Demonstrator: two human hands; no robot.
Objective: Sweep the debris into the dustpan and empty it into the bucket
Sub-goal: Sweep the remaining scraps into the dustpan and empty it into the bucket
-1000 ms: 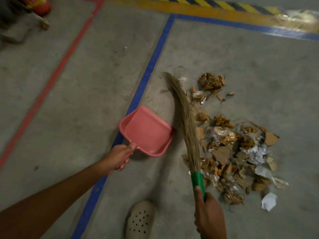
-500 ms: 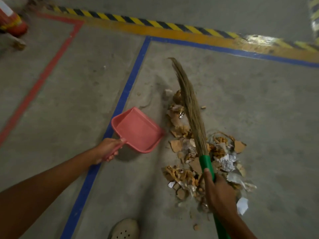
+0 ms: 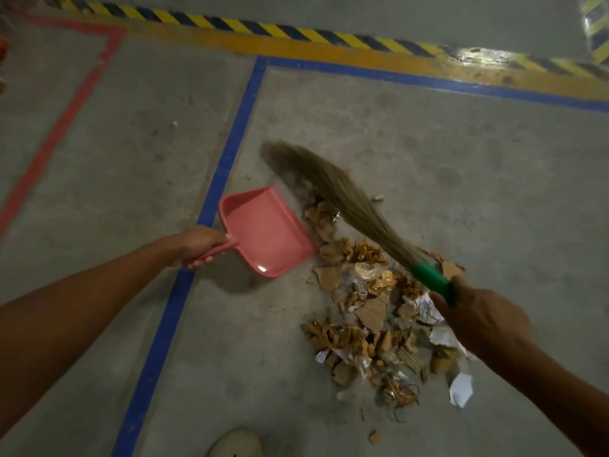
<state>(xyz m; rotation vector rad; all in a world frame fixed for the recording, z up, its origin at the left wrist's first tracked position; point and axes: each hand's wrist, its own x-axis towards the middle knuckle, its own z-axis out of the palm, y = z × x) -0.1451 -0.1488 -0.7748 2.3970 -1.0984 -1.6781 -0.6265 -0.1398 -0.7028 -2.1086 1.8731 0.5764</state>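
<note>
1. Right hand [image 3: 481, 318]: gripping broom [image 3: 349, 199] by its green handle, above the heap.
2. Debris [image 3: 369, 311]: heaped on floor, just beside dustpan [image 3: 263, 232]; none inside yet.
3. Left hand [image 3: 197, 245]: gripping dustpan handle.
4. Bucket: unseen; emptying still to do.
5. Since earlier frame: bristles swung left toward pan, now blurred.

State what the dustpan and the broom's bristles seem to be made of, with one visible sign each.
Dustpan: probably plastic, smooth pink, with a glossy highlight at its rim. Bristles: likely dried grass or similar fibre, matte tan, fine strands.
</note>
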